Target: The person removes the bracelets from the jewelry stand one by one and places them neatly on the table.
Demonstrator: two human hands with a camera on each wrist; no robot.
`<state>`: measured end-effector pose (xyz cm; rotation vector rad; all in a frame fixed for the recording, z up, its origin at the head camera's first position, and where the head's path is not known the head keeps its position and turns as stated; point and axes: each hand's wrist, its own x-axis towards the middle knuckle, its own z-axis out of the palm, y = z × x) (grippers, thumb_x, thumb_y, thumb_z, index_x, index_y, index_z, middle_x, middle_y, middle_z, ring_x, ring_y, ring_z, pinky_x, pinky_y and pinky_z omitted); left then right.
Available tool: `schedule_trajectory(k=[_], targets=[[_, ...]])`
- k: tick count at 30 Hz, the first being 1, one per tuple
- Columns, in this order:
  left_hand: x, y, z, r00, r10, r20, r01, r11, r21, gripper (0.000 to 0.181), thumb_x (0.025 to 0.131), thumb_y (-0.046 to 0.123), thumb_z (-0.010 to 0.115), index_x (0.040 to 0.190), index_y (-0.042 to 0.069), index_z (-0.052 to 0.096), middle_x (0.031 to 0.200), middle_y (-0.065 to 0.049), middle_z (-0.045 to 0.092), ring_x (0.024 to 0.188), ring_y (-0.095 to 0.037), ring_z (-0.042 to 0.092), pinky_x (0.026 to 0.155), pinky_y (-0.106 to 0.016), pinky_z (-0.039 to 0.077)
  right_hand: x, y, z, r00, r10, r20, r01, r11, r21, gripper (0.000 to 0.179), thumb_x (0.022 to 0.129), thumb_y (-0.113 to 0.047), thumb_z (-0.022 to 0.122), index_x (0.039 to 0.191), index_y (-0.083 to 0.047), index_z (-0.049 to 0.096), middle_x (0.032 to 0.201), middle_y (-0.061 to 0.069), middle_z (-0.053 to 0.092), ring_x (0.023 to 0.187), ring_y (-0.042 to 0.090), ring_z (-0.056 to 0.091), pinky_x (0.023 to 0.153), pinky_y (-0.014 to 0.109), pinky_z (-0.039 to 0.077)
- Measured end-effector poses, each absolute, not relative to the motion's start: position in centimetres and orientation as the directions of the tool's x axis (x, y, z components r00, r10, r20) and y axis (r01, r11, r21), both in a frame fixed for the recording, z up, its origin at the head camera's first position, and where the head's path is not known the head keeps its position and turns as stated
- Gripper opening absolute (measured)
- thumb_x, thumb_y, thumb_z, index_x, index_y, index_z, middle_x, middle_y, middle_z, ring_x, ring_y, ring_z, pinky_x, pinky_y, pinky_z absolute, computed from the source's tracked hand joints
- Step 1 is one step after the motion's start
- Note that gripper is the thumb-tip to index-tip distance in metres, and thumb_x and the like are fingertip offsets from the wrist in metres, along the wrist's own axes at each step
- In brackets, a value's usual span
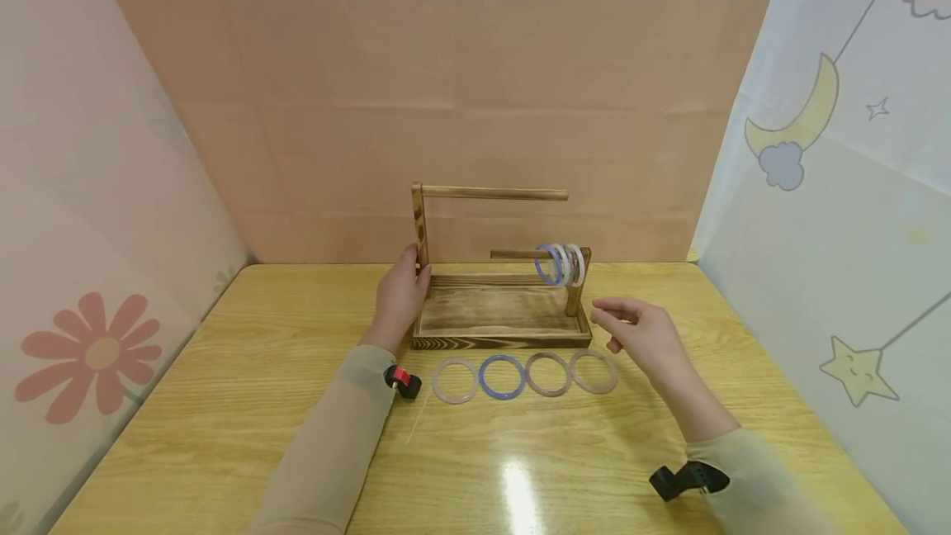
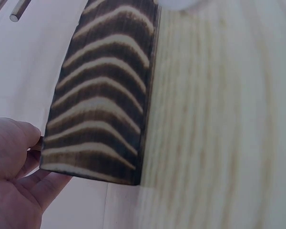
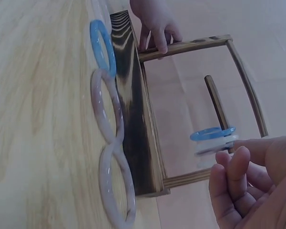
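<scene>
A wooden bangle stand (image 1: 496, 310) with a tray base stands on the table. My left hand (image 1: 402, 291) grips its left side at the tall post, thumb and fingers on either side of the wood. On the lower rod (image 1: 513, 254) hang a blue bangle (image 1: 538, 266) and pale bangles (image 1: 581, 267), pushed toward the right post. The upper rod (image 1: 494, 193) carries nothing. Just right of the base, my right hand (image 1: 645, 335) hovers with fingers loosely bent and nothing between them. In the right wrist view its fingertips overlap the hanging bangles.
Along the stand's front edge lies a row of bangles: a pale one (image 1: 455, 401), a blue one (image 1: 501, 397), a brownish one (image 1: 548, 394) and another pale one (image 1: 593, 391). A pinkish backdrop (image 1: 461, 89) rises behind the table (image 1: 297, 353), with printed panels at both sides.
</scene>
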<state>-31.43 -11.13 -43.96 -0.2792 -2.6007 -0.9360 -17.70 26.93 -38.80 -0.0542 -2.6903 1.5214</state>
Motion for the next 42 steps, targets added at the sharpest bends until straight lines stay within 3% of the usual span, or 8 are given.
schedule_trajectory(k=[3, 8, 15, 19, 26, 30, 35, 42], targets=[[-31.4, -11.1, -43.9, -0.916, 0.062, 0.396, 0.301, 0.76, 0.577, 0.038, 0.116, 0.021, 0.062, 0.146, -0.001, 0.057, 0.128, -0.022, 0.073, 0.108, -0.039, 0.075, 0.087, -0.055, 0.062, -18.0, 26.2, -38.6, -0.996, 0.075, 0.05, -0.006, 0.49, -0.872, 0.049, 0.108, -0.039, 0.076, 0.144, -0.005, 0.072, 0.127, 0.017, 0.076, 0.074, 0.025, 0.072, 0.064, 0.03, 0.051], [-31.3, -11.1, -43.8, -0.917, 0.064, 0.394, 0.301, 0.758, 0.579, 0.036, 0.116, 0.02, 0.061, 0.145, -0.001, 0.057, 0.127, -0.022, 0.073, 0.108, -0.039, 0.075, 0.086, -0.055, 0.062, -18.3, 25.1, -38.0, -0.992, 0.099, 0.073, -0.02, 0.456, -0.89, 0.047, 0.108, -0.037, 0.075, 0.144, -0.007, 0.072, 0.128, 0.017, 0.076, 0.07, 0.022, 0.07, 0.07, 0.029, 0.053], [-31.3, -11.1, -43.9, -0.917, 0.066, 0.395, 0.303, 0.759, 0.577, 0.036, 0.116, 0.02, 0.061, 0.145, -0.001, 0.057, 0.126, -0.022, 0.073, 0.108, -0.039, 0.075, 0.087, -0.055, 0.062, -18.9, 23.8, -37.9, -0.986, 0.107, 0.131, -0.073, 0.427, -0.901, 0.043, 0.108, -0.035, 0.076, 0.14, -0.007, 0.075, 0.128, 0.015, 0.076, 0.064, 0.013, 0.068, 0.058, 0.026, 0.05], [-31.2, -11.1, -43.9, -0.92, 0.062, 0.386, 0.296, 0.756, 0.584, 0.034, 0.116, 0.02, 0.061, 0.143, -0.001, 0.057, 0.127, -0.022, 0.073, 0.109, -0.039, 0.075, 0.088, -0.055, 0.062, -19.4, 23.2, -38.1, -0.982, 0.096, 0.164, -0.109, 0.422, -0.9, 0.04, 0.108, -0.034, 0.076, 0.138, -0.008, 0.076, 0.122, 0.015, 0.078, 0.062, 0.013, 0.065, 0.06, 0.025, 0.051], [-31.3, -11.0, -43.9, -0.918, 0.063, 0.392, 0.302, 0.752, 0.586, 0.033, 0.115, 0.018, 0.063, 0.142, -0.001, 0.058, 0.125, -0.022, 0.073, 0.109, -0.039, 0.075, 0.088, -0.055, 0.062, -20.0, 22.7, -38.3, -0.982, 0.098, 0.163, -0.111, 0.404, -0.908, 0.042, 0.109, -0.033, 0.074, 0.142, -0.008, 0.074, 0.136, 0.012, 0.074, 0.061, 0.011, 0.065, 0.058, 0.023, 0.051], [-31.5, -11.0, -43.9, -0.914, 0.069, 0.4, 0.308, 0.758, 0.575, 0.034, 0.116, 0.019, 0.062, 0.142, -0.002, 0.058, 0.124, -0.022, 0.073, 0.109, -0.039, 0.075, 0.088, -0.055, 0.062, -20.1, 22.4, -38.3, -0.98, 0.117, 0.158, -0.102, 0.382, -0.918, 0.043, 0.108, -0.032, 0.076, 0.143, -0.007, 0.074, 0.133, 0.015, 0.076, 0.062, 0.01, 0.065, 0.06, 0.023, 0.053], [-31.4, -11.0, -43.8, -0.913, 0.067, 0.404, 0.307, 0.763, 0.569, 0.033, 0.116, 0.021, 0.062, 0.141, -0.001, 0.059, 0.123, -0.022, 0.074, 0.108, -0.039, 0.075, 0.088, -0.054, 0.062, -20.4, 22.3, -38.6, -0.977, 0.13, 0.169, -0.11, 0.375, -0.921, 0.043, 0.108, -0.032, 0.076, 0.143, -0.007, 0.074, 0.13, 0.015, 0.076, 0.062, 0.009, 0.064, 0.056, 0.021, 0.05], [-31.2, -10.8, -43.6, -0.906, 0.061, 0.419, 0.315, 0.759, 0.57, 0.031, 0.114, 0.016, 0.065, 0.139, -0.002, 0.06, 0.122, -0.022, 0.074, 0.106, -0.04, 0.076, 0.088, -0.056, 0.062, -21.1, 22.3, -38.8, -0.976, 0.141, 0.167, -0.102, 0.384, -0.917, 0.042, 0.109, -0.029, 0.074, 0.147, -0.009, 0.072, 0.137, 0.01, 0.074, 0.061, 0.01, 0.064, 0.052, 0.019, 0.044]])
